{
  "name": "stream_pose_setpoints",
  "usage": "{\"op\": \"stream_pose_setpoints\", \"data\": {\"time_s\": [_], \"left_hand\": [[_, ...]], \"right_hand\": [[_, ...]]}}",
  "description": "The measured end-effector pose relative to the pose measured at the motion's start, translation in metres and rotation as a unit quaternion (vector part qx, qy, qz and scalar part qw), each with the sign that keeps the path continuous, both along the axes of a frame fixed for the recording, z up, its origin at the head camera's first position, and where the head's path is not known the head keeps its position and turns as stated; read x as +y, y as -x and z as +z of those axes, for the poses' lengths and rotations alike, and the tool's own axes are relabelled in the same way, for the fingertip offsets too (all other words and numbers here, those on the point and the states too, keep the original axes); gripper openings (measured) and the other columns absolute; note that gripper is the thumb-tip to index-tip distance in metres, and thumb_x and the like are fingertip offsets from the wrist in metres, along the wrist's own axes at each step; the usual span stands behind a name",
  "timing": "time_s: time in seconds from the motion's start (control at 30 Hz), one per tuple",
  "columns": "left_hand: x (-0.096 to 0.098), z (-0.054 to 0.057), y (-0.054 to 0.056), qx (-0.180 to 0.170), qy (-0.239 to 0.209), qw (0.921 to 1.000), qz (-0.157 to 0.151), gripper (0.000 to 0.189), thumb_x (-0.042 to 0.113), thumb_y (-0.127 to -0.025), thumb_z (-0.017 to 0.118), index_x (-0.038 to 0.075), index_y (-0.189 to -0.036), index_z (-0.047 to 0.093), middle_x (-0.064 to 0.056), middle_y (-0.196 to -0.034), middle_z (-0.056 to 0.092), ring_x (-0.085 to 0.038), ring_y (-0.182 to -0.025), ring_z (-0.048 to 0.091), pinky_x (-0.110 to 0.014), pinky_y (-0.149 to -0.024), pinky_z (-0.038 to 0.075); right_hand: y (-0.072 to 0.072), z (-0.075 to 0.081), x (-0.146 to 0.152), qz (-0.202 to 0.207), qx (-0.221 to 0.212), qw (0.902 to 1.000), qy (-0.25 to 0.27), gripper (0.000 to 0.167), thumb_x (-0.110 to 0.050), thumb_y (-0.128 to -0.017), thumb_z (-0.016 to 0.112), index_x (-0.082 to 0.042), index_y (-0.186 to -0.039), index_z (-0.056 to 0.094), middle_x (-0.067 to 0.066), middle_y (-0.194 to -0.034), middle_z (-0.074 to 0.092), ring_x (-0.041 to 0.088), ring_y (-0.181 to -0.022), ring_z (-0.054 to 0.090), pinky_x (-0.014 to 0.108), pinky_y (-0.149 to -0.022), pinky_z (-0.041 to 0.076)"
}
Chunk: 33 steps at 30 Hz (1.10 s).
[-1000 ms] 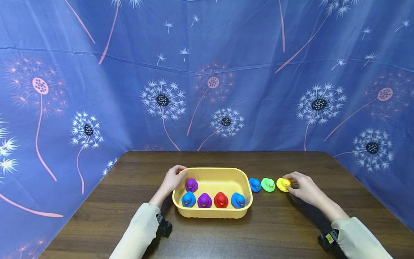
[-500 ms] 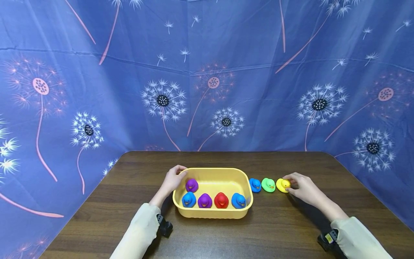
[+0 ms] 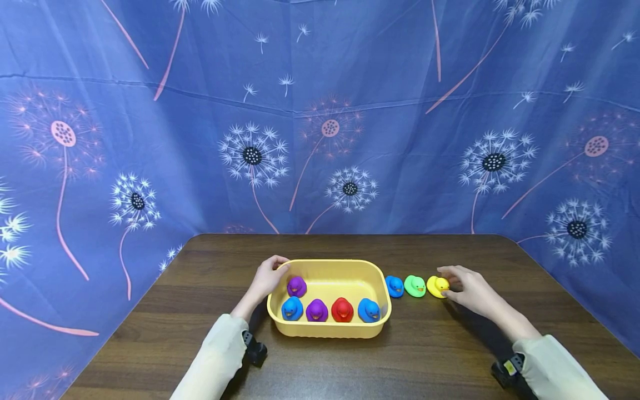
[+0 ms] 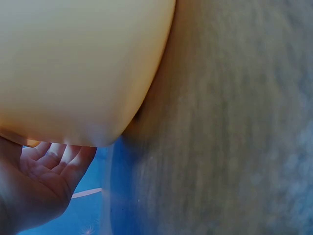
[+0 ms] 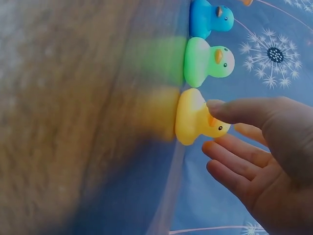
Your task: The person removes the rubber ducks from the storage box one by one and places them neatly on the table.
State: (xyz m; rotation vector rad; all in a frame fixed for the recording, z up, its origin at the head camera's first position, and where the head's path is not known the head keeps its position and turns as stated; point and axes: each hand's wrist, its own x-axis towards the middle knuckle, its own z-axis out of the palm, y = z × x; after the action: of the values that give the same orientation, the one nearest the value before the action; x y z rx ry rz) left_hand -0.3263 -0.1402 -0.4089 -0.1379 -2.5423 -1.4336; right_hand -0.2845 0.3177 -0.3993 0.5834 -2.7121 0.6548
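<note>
A yellow plastic basin (image 3: 329,330) stands on the table, with several rubber ducks inside: blue, purple and red, such as the red duck (image 3: 342,310). My left hand (image 3: 266,278) holds its back left corner, thumb at the rim; in the left wrist view the basin's wall partly hides the fingers. At right, my right hand (image 3: 469,288) is around the head of a yellow duck (image 5: 188,120), thumb beside the beak and the other fingers spread apart. The yellow duck sits upright on the table, beside a green duck (image 3: 415,286).
A blue duck (image 3: 394,286) sits between the basin's right side and the green duck, making a row of three. The brown wooden table (image 3: 320,361) ends at the back against a blue dandelion-print cloth (image 3: 320,66).
My right index finger has lifted slightly off the yellow duck, and the hand's grasp has loosened. The ducks, the basin and my left hand keep their places.
</note>
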Motion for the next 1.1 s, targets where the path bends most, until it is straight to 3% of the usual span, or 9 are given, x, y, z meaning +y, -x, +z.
{"op": "stream_pose_setpoints", "data": {"time_s": [0.37,0.63,1.1], "left_hand": [[0.0,-0.001,0.002,0.008,-0.005,1.0,-0.002,0.019,0.012,-0.088,0.059,0.001,-0.101,0.065,-0.013,-0.091,0.067,-0.019,-0.083,0.059,-0.027,-0.071,0.044],[0.0,-0.003,0.002,0.008,-0.003,1.0,-0.003,0.019,0.013,-0.089,0.059,0.001,-0.102,0.065,-0.013,-0.09,0.067,-0.019,-0.082,0.058,-0.026,-0.069,0.044],[0.0,-0.001,0.002,-0.002,-0.017,0.9999,0.003,0.018,0.014,-0.09,0.059,0.002,-0.101,0.065,-0.014,-0.092,0.067,-0.019,-0.084,0.059,-0.026,-0.07,0.044]], "right_hand": [[0.0,0.007,-0.002,0.004,0.047,0.9989,-0.006,0.046,-0.005,-0.073,0.075,0.006,-0.114,0.059,0.021,-0.108,0.063,0.036,-0.09,0.064,0.049,-0.076,0.05],[0.001,0.007,-0.01,0.014,0.097,0.9951,-0.008,0.042,-0.004,-0.071,0.077,0.003,-0.11,0.062,0.017,-0.103,0.066,0.032,-0.087,0.065,0.045,-0.072,0.051],[0.008,0.012,-0.028,0.033,0.09,0.9954,0.002,0.041,-0.003,-0.073,0.075,0.002,-0.111,0.062,0.016,-0.106,0.065,0.033,-0.09,0.064,0.047,-0.074,0.051]]}}
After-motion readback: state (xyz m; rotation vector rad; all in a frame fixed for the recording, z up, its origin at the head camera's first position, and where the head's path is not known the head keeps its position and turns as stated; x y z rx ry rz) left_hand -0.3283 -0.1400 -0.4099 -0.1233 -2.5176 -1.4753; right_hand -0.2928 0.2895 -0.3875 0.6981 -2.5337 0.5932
